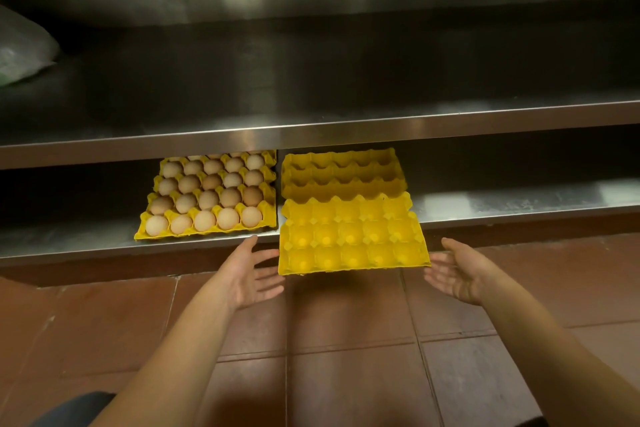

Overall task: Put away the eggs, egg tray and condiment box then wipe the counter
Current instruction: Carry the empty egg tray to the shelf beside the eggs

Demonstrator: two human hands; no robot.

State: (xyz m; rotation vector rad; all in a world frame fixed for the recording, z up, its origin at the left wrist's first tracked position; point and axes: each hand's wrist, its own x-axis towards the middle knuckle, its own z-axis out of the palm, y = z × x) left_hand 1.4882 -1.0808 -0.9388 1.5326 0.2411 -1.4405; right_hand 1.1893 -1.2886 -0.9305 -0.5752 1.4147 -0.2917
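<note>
The empty yellow egg tray lies half on the lower steel shelf, its near half jutting past the shelf's front lip out over the floor. It is moulded pulp, with rows of round cups and peaked dividers; its far half sits in the shadow under the upper shelf. Just to its left, almost touching, a second yellow tray rests wholly on the same shelf, filled with eggs, smooth and ranging from pale cream to light brown.

Both hands are open, palms turned inward and fingers spread, gripping nothing. The left hand hovers just beside the empty tray's near left corner; the right hand is just beside its near right corner. Neither clearly touches it.

Both shelves are brushed stainless steel with folded front edges. A whitish plastic sack sits at the far left of the upper shelf. The floor below is reddish-brown square tile.
</note>
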